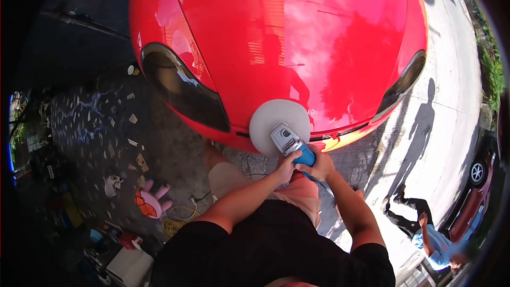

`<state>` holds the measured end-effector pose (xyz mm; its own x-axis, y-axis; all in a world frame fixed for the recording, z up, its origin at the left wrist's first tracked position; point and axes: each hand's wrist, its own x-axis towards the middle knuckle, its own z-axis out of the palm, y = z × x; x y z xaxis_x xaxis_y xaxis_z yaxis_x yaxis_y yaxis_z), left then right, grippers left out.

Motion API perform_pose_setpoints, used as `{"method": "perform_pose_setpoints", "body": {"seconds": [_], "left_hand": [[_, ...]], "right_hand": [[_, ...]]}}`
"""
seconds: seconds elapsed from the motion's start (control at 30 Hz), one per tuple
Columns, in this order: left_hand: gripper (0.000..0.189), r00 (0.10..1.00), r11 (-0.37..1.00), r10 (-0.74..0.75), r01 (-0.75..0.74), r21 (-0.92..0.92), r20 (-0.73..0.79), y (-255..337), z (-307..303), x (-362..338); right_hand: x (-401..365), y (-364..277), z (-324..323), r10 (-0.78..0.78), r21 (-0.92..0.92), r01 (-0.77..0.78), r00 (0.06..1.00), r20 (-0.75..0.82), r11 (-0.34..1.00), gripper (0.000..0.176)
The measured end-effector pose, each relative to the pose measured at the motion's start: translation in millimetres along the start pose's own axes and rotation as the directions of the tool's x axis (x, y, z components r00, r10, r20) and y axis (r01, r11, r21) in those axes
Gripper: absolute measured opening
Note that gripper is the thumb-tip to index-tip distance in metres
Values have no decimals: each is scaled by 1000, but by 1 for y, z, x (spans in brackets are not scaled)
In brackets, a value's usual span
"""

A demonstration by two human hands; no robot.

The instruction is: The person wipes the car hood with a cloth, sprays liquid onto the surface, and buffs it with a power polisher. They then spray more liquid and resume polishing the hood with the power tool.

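Both of my hands are wrapped round a blue and silver car polisher [300, 154]. My left hand [287, 167] grips the near left side of its body, and my right hand [322, 166] closes round the right side and rear. At the tool's far end is a round white polishing pad [264, 120], which overlaps the front edge of the hood of a red car [319, 64]. Whether the pad presses on the paint cannot be made out. Dark headlights [183, 87] flank the hood, and reflections show in its glossy paint. A cord trails from the polisher under my right hand.
Left on the ground lie a pink item [152, 200], a coiled yellow cord [178, 219] and a white-grey object [113, 185]. A white box [129, 267] stands lower left. A person in a blue shirt [436, 247] is at lower right, near a parked dark red car [470, 202].
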<state>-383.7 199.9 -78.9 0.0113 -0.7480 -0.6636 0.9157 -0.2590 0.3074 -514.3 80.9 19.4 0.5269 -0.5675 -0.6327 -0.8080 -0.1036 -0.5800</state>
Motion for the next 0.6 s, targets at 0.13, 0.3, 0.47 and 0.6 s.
{"method": "perform_pose_setpoints", "body": {"seconds": [0.13, 0.3, 0.47, 0.6], "left_hand": [[55, 981, 981, -192, 192, -24, 2, -30, -19, -17], [59, 990, 991, -123, 118, 70, 69, -22, 9, -3], [53, 996, 992, 62, -68, 106, 59, 67, 97, 47], [57, 989, 951, 110, -133, 280, 98, 173, 159, 89]], "right_hand": [[-15, 23, 11, 58, -62, -53, 995, 76, 997, 108], [-23, 38, 1, 16, 7, -16, 999, -36, 1000, 106], [36, -10, -87, -67, 38, 72, 989, -131, 997, 100], [95, -72, -149, -75, 219, 126, 971, -227, 967, 99]]}}
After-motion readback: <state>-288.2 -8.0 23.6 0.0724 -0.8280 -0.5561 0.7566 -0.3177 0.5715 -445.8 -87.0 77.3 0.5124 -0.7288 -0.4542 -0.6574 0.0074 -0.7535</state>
